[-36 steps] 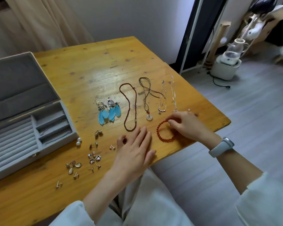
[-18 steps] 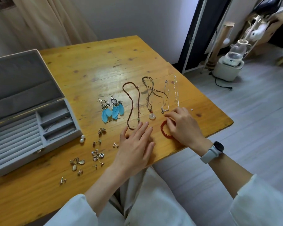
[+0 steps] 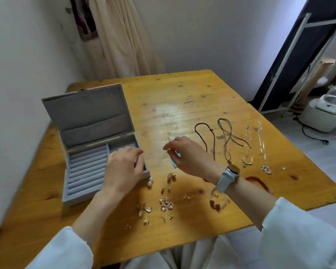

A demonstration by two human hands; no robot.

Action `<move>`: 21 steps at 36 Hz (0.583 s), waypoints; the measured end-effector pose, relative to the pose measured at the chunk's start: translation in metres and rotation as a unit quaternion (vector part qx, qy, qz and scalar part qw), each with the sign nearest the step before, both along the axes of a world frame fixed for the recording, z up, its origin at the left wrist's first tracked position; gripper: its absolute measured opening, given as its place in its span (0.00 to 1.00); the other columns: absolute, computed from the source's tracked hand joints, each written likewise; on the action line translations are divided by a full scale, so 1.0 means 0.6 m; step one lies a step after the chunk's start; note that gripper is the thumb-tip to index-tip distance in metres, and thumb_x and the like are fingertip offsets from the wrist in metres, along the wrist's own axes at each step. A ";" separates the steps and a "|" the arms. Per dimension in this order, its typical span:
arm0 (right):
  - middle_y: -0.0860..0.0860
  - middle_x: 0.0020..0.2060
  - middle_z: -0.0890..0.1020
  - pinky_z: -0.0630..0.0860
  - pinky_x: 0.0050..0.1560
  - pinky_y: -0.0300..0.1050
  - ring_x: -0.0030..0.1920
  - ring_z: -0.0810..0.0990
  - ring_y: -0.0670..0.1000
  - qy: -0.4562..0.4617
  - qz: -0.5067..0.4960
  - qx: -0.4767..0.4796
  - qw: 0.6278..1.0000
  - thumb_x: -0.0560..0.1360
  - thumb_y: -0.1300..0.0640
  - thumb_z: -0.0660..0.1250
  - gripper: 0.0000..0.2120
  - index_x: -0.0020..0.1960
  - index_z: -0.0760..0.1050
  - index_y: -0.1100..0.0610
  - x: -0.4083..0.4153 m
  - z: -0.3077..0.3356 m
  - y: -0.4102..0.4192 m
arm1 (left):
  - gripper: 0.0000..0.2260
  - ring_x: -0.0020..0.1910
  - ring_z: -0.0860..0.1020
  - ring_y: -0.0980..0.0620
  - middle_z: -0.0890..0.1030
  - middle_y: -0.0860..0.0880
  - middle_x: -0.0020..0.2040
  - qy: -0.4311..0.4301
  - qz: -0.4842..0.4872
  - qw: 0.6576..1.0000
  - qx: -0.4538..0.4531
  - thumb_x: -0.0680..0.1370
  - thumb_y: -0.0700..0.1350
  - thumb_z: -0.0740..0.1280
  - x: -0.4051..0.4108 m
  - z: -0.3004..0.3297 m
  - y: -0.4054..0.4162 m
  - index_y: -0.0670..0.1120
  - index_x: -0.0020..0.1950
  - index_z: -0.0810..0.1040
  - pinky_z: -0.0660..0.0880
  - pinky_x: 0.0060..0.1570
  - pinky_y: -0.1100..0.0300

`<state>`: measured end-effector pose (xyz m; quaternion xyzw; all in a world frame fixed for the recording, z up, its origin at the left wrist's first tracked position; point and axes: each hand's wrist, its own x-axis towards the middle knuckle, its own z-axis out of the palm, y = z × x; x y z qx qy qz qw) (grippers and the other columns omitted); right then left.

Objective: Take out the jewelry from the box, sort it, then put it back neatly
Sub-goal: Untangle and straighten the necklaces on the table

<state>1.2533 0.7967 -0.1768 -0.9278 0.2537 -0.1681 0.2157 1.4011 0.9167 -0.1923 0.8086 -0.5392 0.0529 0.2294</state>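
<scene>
The grey jewelry box (image 3: 85,167) stands open at the table's left, its ring rows bare. My left hand (image 3: 124,169) is at its right-hand compartments, fingers curled over the box's right wall. To the right of the box, my right hand (image 3: 188,154) pinches the blue feather earrings (image 3: 174,163) just above the table, a hook sticking up past my fingertips. A brown bead necklace (image 3: 204,136), a cord pendant necklace (image 3: 226,136) and two silver chains (image 3: 247,146) lie in a row on the right. The red bead bracelet (image 3: 254,179) lies behind my right wrist.
Several small stud and drop earrings (image 3: 165,204) are scattered on the wooden table (image 3: 182,98) between my forearms, and a pearl earring (image 3: 149,182) lies by the box corner. A wall is close on the left. A white appliance (image 3: 326,111) stands on the floor at right.
My right hand left the red bracelet, moved left and picked up the blue feather earrings. My left hand went from the table to the box. The view swung left.
</scene>
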 end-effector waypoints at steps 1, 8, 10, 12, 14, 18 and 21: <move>0.54 0.51 0.78 0.72 0.52 0.48 0.55 0.72 0.52 0.006 0.009 -0.002 1.000 0.78 0.59 0.58 0.13 0.59 0.76 0.56 0.021 -0.001 0.001 | 0.10 0.53 0.76 0.47 0.80 0.46 0.53 -0.001 0.029 1.000 0.003 0.77 0.43 0.63 0.020 -0.003 0.007 0.44 0.55 0.79 0.67 0.58 0.50; 0.56 0.49 0.74 0.69 0.44 0.47 0.55 0.68 0.57 0.059 0.030 -0.055 0.996 0.77 0.58 0.59 0.11 0.53 0.79 0.56 0.139 -0.012 0.012 | 0.22 0.73 0.56 0.48 0.62 0.48 0.74 0.035 0.137 0.984 0.105 0.80 0.52 0.55 0.101 -0.036 0.043 0.49 0.73 0.61 0.52 0.71 0.46; 0.57 0.49 0.74 0.66 0.44 0.47 0.55 0.68 0.58 0.091 0.024 -0.087 0.992 0.75 0.59 0.61 0.10 0.52 0.79 0.57 0.163 -0.015 0.016 | 0.22 0.74 0.54 0.50 0.60 0.49 0.75 0.045 0.144 0.982 0.116 0.80 0.53 0.53 0.106 -0.047 0.047 0.51 0.74 0.58 0.49 0.72 0.47; 0.57 0.49 0.74 0.62 0.44 0.47 0.54 0.67 0.58 0.125 0.017 -0.135 0.983 0.74 0.60 0.62 0.09 0.49 0.79 0.59 0.181 -0.018 0.020 | 0.22 0.74 0.53 0.50 0.59 0.50 0.75 0.037 0.154 0.980 0.118 0.80 0.54 0.52 0.108 -0.054 0.045 0.52 0.74 0.58 0.48 0.72 0.48; 0.57 0.48 0.75 0.62 0.47 0.48 0.54 0.67 0.58 0.144 0.009 -0.167 0.975 0.73 0.61 0.62 0.07 0.47 0.78 0.60 0.189 -0.024 0.026 | 0.22 0.74 0.53 0.51 0.59 0.50 0.75 0.029 0.161 0.979 0.122 0.80 0.55 0.52 0.107 -0.057 0.043 0.52 0.74 0.57 0.48 0.72 0.48; 0.55 0.48 0.75 0.63 0.50 0.50 0.54 0.67 0.57 0.152 -0.018 -0.171 0.973 0.73 0.61 0.63 0.06 0.46 0.78 0.59 0.197 -0.041 0.030 | 0.22 0.74 0.53 0.51 0.60 0.51 0.75 0.030 0.163 0.980 0.109 0.80 0.55 0.52 0.107 -0.061 0.044 0.52 0.74 0.58 0.48 0.72 0.48; 0.54 0.49 0.75 0.63 0.51 0.49 0.53 0.68 0.56 0.144 -0.037 -0.143 0.978 0.73 0.60 0.63 0.08 0.48 0.79 0.56 0.199 -0.046 0.028 | 0.22 0.74 0.54 0.51 0.60 0.50 0.74 0.035 0.163 0.981 0.099 0.80 0.54 0.53 0.107 -0.061 0.045 0.52 0.74 0.58 0.49 0.72 0.48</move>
